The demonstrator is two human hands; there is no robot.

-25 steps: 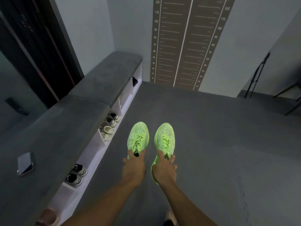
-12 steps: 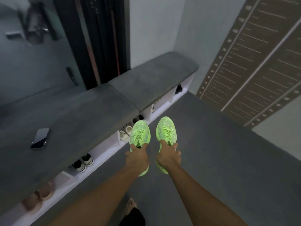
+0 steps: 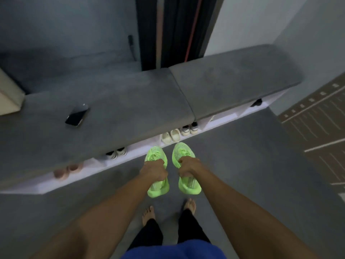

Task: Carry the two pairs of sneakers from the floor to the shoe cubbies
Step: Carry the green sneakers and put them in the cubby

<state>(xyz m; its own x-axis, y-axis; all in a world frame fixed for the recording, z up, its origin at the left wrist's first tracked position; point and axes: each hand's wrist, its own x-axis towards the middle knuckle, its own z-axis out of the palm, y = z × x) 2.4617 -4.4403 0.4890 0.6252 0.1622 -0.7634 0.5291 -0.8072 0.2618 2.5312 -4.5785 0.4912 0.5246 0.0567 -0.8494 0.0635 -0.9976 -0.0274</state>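
- Neon green sneakers (image 3: 172,169) are held above the floor, one gripped by each hand: left hand (image 3: 154,171), right hand (image 3: 188,168).
- Since a second ago, the view has been turned square to the shoe cubbies (image 3: 141,148) under the bench (image 3: 112,109); placement judged next.
- Phone (image 3: 77,114) lies far left.

A dark phone (image 3: 77,114) lies on the grey bench cushion (image 3: 115,101).
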